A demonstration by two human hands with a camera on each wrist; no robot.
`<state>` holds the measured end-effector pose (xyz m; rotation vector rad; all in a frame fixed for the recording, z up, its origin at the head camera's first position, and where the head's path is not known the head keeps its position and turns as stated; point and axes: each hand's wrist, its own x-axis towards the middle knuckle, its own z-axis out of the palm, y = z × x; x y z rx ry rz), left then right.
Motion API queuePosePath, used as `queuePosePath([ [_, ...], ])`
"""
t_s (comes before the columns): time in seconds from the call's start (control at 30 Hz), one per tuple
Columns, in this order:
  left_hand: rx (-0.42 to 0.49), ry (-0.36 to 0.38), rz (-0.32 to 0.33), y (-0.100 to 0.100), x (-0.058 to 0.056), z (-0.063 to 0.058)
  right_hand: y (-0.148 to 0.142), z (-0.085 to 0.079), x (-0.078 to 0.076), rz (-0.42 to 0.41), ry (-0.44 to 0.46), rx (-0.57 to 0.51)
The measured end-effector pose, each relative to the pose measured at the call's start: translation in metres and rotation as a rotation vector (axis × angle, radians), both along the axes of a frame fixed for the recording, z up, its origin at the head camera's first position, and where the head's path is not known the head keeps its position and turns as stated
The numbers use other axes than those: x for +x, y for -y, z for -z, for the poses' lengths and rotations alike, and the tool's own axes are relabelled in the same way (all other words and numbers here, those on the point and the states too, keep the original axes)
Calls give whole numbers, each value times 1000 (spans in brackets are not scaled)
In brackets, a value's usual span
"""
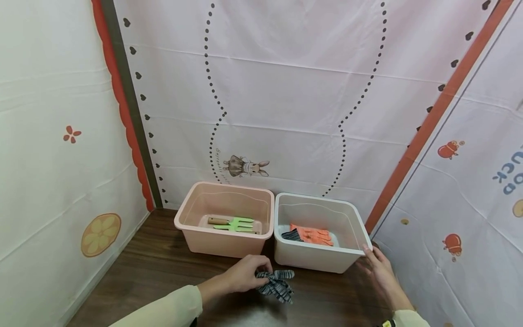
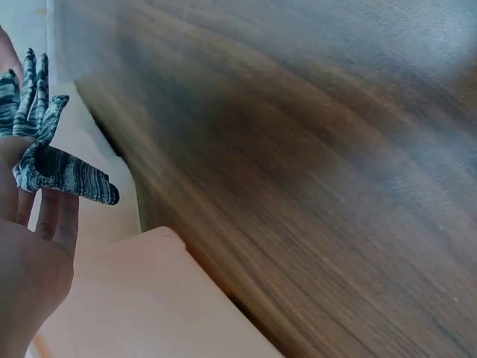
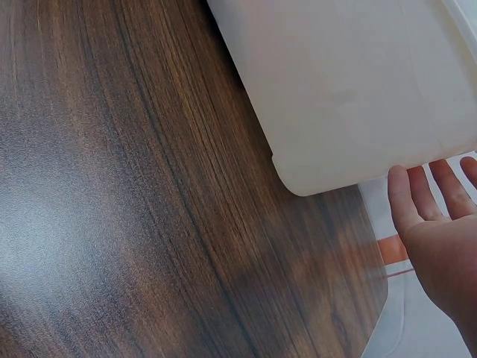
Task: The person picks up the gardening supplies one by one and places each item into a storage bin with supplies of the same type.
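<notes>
My left hand (image 1: pixel 247 274) pinches a grey-and-black striped knit glove (image 1: pixel 278 285) over the table, in front of the two bins. In the left wrist view the glove's fingers (image 2: pixel 33 97) stick up and out beyond my hand. At the right, my right hand (image 1: pixel 380 268) touches the front right corner of a white plastic bin (image 1: pixel 314 259), its fingers extended along the side in the right wrist view. Inside that bin lie an orange glove (image 1: pixel 314 235) and a dark striped piece (image 1: pixel 292 235).
Left of the white bin stands a pink bin (image 1: pixel 224 243), holding green garden hand forks (image 1: pixel 234 224), one with a visible wooden handle. Both bins sit on a dark wooden table (image 1: pixel 151 268) against a printed cloth wall (image 1: pixel 282 100). More cloth closes off both sides.
</notes>
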<state>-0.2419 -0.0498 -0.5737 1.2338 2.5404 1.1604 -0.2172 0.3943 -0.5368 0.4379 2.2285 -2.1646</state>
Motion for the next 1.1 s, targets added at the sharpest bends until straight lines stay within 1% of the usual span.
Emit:
queuePosePath([
  [0.17,2,28,-6,-1,-1,-6,1,1,-1,2,-4,5],
  [0.37,6,52,-18,-1,-3,-10,0,1,-1,5,-14,6],
  [0.53,32,69,-5,-1,-4,-15,-1,1,-2,3,-12,8],
  [0.63,48,66,1,-2,-4,-18,0,1,-1,7,-9,6],
  [0.87,65,33,-5,-6,-5,-23,0,1,1,8,-10,-2],
  [1.1,80,12,16,-8,-7,-27,1,1,1,3,-22,14],
])
